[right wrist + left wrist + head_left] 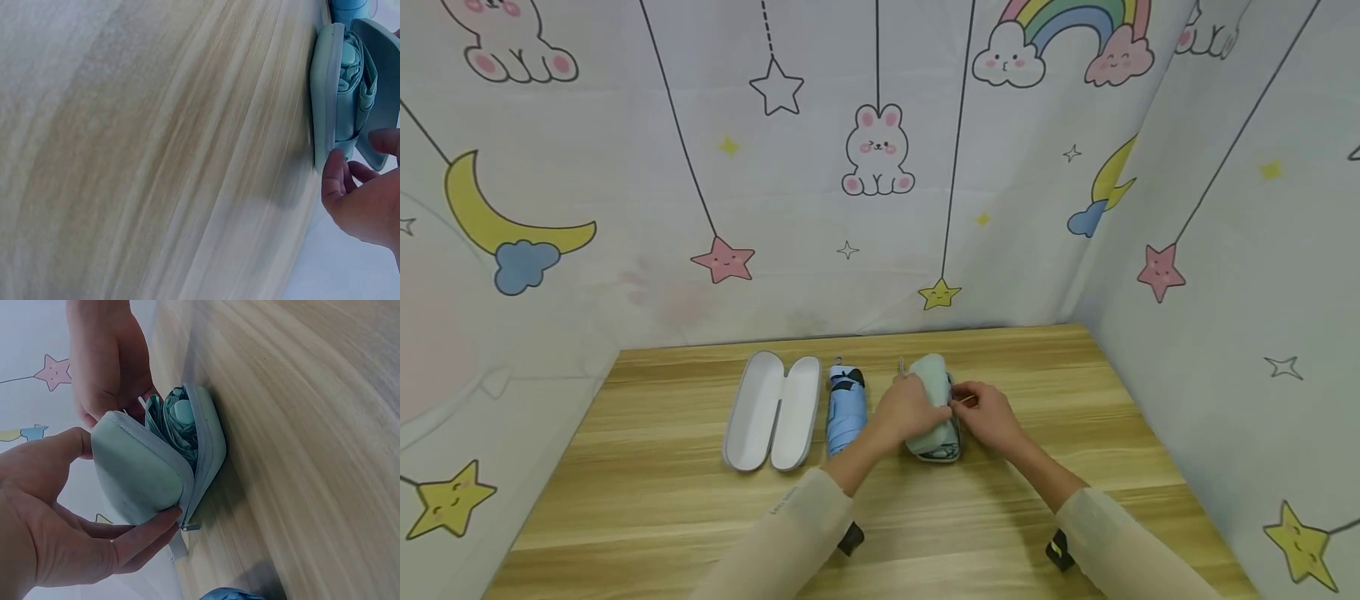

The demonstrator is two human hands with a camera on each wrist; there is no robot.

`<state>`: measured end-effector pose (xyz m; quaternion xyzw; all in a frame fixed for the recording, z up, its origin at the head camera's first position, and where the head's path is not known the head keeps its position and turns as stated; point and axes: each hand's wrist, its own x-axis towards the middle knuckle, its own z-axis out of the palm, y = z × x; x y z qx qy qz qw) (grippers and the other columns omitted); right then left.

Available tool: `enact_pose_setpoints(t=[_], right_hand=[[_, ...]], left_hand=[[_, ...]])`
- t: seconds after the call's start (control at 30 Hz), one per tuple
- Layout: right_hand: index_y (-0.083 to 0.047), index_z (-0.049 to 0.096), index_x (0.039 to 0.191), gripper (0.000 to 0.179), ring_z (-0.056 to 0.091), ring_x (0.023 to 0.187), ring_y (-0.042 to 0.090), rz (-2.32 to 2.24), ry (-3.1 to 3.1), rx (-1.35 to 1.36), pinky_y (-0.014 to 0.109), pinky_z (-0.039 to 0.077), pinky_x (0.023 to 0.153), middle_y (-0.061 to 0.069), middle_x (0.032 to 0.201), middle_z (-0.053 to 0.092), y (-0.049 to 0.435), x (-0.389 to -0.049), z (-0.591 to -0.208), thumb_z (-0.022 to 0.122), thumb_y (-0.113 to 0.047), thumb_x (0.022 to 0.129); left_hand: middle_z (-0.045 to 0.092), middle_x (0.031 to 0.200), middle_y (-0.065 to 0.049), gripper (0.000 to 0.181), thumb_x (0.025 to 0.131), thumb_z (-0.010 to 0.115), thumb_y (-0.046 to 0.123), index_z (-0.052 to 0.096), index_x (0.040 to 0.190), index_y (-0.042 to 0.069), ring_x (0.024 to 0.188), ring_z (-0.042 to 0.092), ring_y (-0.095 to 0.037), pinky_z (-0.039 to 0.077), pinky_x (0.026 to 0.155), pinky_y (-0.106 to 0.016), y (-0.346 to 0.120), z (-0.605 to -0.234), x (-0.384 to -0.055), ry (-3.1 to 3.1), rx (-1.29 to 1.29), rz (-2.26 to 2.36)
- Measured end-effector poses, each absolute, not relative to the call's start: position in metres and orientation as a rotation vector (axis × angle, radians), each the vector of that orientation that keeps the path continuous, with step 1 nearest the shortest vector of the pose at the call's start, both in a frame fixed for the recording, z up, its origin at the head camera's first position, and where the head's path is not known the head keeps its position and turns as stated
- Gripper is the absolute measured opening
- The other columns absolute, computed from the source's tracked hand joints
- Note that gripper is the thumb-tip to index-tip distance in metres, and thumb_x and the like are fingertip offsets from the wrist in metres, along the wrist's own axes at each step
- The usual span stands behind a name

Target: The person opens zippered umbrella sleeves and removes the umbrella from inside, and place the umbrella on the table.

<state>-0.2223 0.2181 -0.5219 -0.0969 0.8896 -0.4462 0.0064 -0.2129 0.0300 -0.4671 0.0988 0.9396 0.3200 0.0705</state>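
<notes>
A pale green zip case (pixel 930 383) lies part-opened on the table, its lid raised. Inside sits a folded green umbrella (pixel 181 428), its rounded end showing at the opening. My left hand (pixel 910 410) grips the lid from the left, thumb on one side and fingers around the other, near the zip pull (pixel 191 527). At the right edge of the case is my right hand (pixel 990 415). In the right wrist view its fingertips (pixel 334 164) are right at the case's rim beside the umbrella, with the thumb apart from them.
Left of the case lies a folded blue umbrella (pixel 847 408) with black patches. Farther left is a white glasses case (pixel 750 417), spread open with both halves facing up. A printed cloth wall (pixel 805 308) rises behind the wooden table (pixel 925 533).
</notes>
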Motion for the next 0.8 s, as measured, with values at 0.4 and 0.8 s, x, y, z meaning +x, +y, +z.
enact_pose_setpoints(t=[0.4,0.8], right_hand=[[0.006,0.071,0.118,0.033,0.073,0.099,0.030,-1.280,2.825,-0.209,0.047,0.059,0.088,0.013,0.105,0.074,0.212,-0.222,-0.522,0.077,-0.018,0.096],[0.009,0.069,0.120,0.040,0.071,0.097,0.026,-1.238,2.806,-0.199,0.045,0.060,0.086,0.015,0.107,0.072,0.207,-0.218,-0.517,0.080,-0.021,0.096]], left_hand=[[0.065,0.093,-0.012,0.043,0.093,0.078,0.033,0.063,0.111,-0.004,0.079,0.064,-0.024,0.057,0.063,-0.037,0.010,-0.466,-0.220,2.647,0.254,1.168],[0.068,0.110,-0.019,0.059,0.097,0.070,0.034,0.054,0.135,-0.009,0.091,0.066,-0.027,0.059,0.077,-0.044,0.004,-0.474,-0.219,2.653,0.282,1.142]])
